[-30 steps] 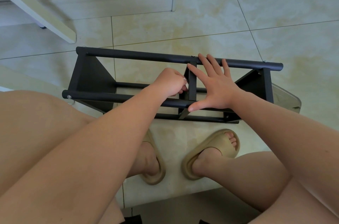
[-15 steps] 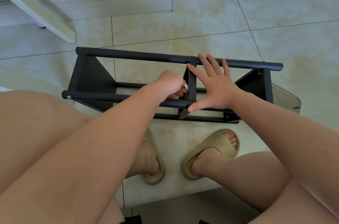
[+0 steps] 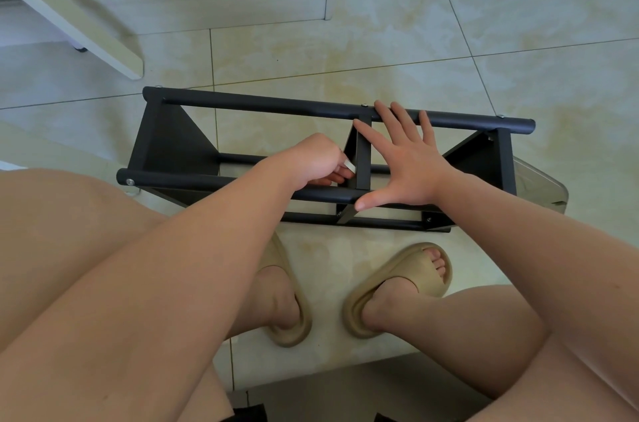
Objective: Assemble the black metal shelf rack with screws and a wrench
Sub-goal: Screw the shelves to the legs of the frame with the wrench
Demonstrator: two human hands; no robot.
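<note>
Rack (image 3: 242, 104) on beige tiles (image 3: 518, 41); left hand (image 3: 311, 158) pinches wrench (image 3: 350, 166).

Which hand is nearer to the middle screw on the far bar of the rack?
Right. The right hand rests its fingertips on the far bar just beside the screw. The left hand is curled at the near bar, left of the middle bracket.

Thick beige foam slides are worn on both feet: the left slide (image 3: 293, 335), partly hidden, and the right slide (image 3: 403, 278), whose broad strap leaves the toes showing. The left hand (image 3: 311, 158), the right hand (image 3: 406, 164), forearms, thighs and shins are bare
</note>
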